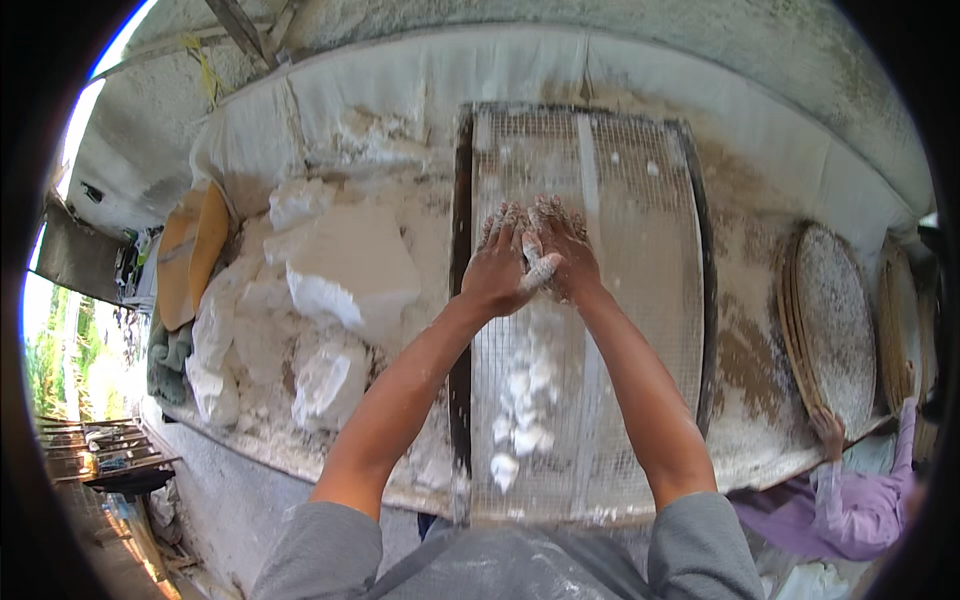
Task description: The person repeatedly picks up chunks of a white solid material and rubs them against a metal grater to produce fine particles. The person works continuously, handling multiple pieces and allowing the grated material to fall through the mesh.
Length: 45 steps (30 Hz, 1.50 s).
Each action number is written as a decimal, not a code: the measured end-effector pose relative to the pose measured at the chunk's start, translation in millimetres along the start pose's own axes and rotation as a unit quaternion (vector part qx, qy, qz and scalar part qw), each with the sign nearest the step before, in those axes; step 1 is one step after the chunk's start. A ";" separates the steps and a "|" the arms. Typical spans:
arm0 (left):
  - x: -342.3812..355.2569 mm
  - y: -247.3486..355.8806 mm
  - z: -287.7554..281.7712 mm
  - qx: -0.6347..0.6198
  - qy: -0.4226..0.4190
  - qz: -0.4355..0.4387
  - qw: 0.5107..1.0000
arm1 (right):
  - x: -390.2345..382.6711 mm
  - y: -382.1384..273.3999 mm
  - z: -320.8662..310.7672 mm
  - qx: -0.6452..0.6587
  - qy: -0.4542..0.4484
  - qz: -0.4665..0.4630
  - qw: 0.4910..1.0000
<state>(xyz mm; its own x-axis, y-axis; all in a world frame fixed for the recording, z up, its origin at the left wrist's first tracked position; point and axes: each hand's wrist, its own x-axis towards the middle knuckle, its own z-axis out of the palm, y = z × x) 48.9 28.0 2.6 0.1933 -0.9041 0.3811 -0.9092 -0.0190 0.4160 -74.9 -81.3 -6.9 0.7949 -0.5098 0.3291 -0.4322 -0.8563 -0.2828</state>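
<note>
Both arms reach forward over a wire mesh screen (650,270) in a dark frame. My left hand (500,262) and my right hand (566,250) lie side by side, thumbs touching or crossing, fingers stretched out and pointing away from me. White powder coats the fingers. The palms face down on the mesh; whatever lies beneath them is hidden. Nearer to me, a strip of crumbled white lumps (525,390) runs along the screen, left of its pale central bar (586,420).
Large white powdery blocks (350,265) are heaped left of the screen. Round flat trays (835,320) lean in a stack at the right, where a person in a purple sleeve (865,510) touches them with a hand (828,432). A pale sheet (400,80) lines the back.
</note>
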 end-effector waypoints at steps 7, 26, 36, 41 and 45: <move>-197.3 99.0 -32.4 -0.165 -0.006 -0.041 0.985 | -200.2 -104.8 -32.9 0.190 0.025 0.052 0.980; 47.7 12.3 -21.7 -0.012 -0.063 -0.079 0.995 | 46.9 -24.9 -48.2 -0.012 -0.256 0.155 0.954; -221.9 126.8 -28.9 -0.296 -0.025 -0.093 0.950 | -225.6 -131.5 -21.1 0.130 0.047 0.033 0.990; -219.7 123.5 -24.8 -0.140 0.056 -0.096 0.984 | -225.5 -164.1 15.2 0.009 0.012 0.137 0.990; -115.0 77.0 -0.1 -0.044 0.053 -0.106 0.992 | -142.8 -81.6 64.7 -0.089 -0.005 0.079 0.993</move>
<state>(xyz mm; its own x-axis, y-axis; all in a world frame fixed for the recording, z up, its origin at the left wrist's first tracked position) -43.3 130.5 -9.1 0.4183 -0.8342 0.3594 -0.8093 -0.1626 0.5644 -125.6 66.7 -89.1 0.7145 -0.6392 0.2845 -0.6199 -0.7669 -0.1662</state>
